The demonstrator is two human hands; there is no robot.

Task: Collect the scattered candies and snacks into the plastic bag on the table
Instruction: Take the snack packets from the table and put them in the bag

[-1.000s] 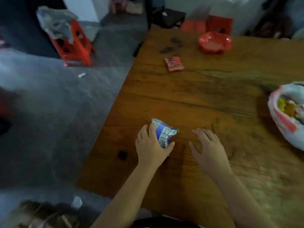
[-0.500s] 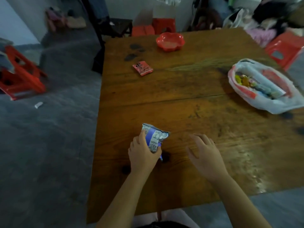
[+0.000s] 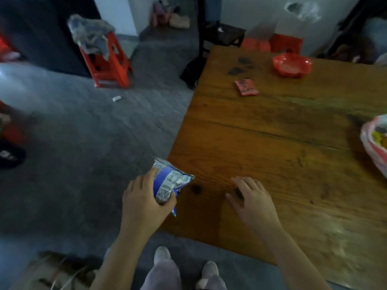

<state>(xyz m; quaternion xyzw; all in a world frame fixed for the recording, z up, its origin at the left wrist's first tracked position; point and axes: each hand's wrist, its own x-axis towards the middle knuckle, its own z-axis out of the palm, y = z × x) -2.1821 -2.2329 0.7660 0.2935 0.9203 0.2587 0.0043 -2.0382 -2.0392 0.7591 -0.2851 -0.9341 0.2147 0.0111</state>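
Gripping a crinkled blue-and-silver snack packet (image 3: pixel 169 181) with white print at the left edge of the tabletop (image 3: pixel 272 143), left hand (image 3: pixel 144 204) curled round it, right hand (image 3: pixel 253 201) open-fingered over the tabletop nearby.

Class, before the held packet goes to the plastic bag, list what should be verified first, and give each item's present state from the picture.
1. Left hand grips the blue snack packet: ok.
2. Right hand free, open on the table: ok.
3. Plastic bag mouth open: cannot tell, the frame edge cuts it off.
4. Tabletop between packet and bag bare: ok.
5. Everything collected: not ok, a red packet lies near the red bowl.
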